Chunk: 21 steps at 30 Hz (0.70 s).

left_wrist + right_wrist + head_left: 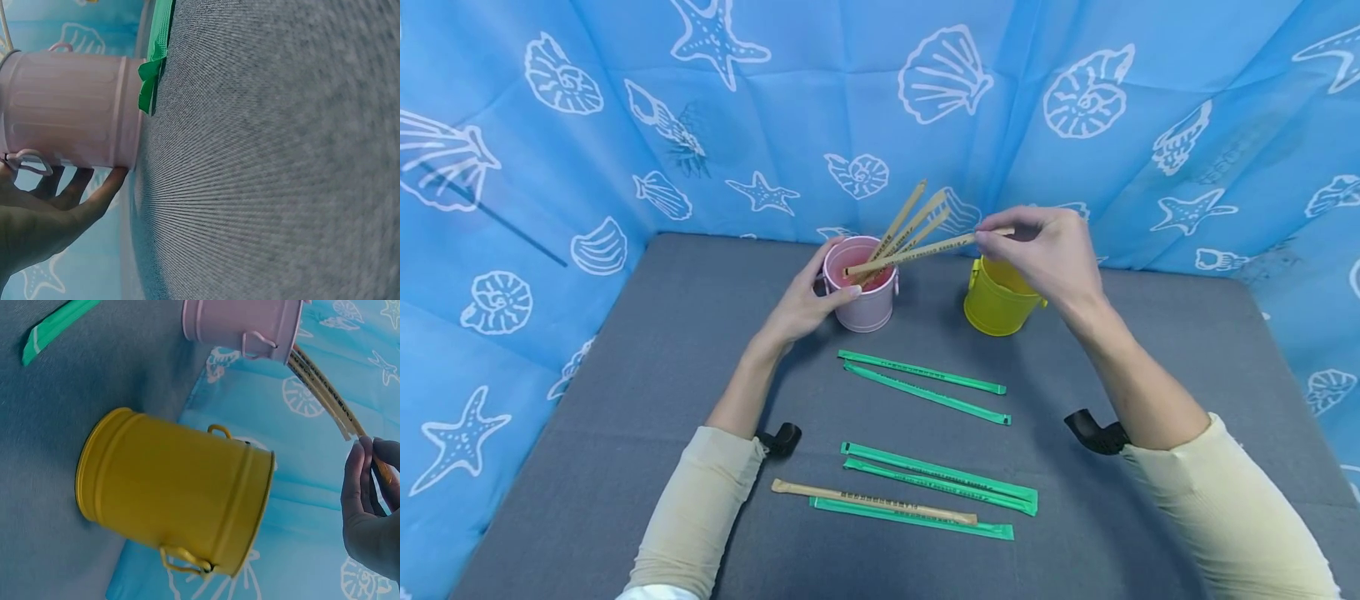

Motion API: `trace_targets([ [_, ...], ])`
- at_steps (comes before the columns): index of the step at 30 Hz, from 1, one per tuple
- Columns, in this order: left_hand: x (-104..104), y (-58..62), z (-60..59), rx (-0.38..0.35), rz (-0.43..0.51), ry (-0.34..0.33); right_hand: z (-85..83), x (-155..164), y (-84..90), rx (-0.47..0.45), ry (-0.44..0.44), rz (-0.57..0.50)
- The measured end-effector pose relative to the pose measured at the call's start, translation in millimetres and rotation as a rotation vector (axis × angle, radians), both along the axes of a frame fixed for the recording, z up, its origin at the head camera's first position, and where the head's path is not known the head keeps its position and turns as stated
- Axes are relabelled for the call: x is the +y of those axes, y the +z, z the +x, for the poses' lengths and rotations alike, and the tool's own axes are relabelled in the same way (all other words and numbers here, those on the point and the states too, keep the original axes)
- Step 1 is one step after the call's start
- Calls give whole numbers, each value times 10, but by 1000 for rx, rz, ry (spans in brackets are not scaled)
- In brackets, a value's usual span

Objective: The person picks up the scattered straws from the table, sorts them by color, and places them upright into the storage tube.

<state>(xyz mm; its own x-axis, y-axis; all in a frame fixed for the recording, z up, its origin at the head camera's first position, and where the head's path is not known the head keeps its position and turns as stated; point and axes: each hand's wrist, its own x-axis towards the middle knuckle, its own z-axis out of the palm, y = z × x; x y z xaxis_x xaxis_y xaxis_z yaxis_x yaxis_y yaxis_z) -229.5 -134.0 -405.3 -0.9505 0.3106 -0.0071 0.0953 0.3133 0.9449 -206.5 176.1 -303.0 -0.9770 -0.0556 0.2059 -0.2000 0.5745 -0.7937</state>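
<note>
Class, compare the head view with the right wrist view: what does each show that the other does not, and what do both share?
Only the head view shows the left hand touching the pink bucket, and the tan stick lying on the table. Only the right wrist view shows the yellow bucket's handle. Both show the yellow bucket, the pink bucket, green sticks and the right hand pinching a stick.

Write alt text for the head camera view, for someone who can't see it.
A person's right hand pinches a tan wrapped straw over a pink bucket already holding several, while the left hand steadies that bucket. A yellow bucket stands beside it, and green straws and one tan straw lie on the grey table.
</note>
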Motion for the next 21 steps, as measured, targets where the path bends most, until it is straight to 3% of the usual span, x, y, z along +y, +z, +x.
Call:
trace_targets([
  [2, -2, -16, -11, 2, 1, 2, -34, -28, -32, 20, 5, -23],
  [7, 36, 210, 108, -12, -14, -7, -118, -107, -130, 78, 13, -61],
  [14, 41, 228, 124, -10, -10, -5, -209, -236, -243, 128, 37, -207],
  [21, 36, 203, 109, -8, 3, -11, -248, -410, -309, 111, 19, -387],
])
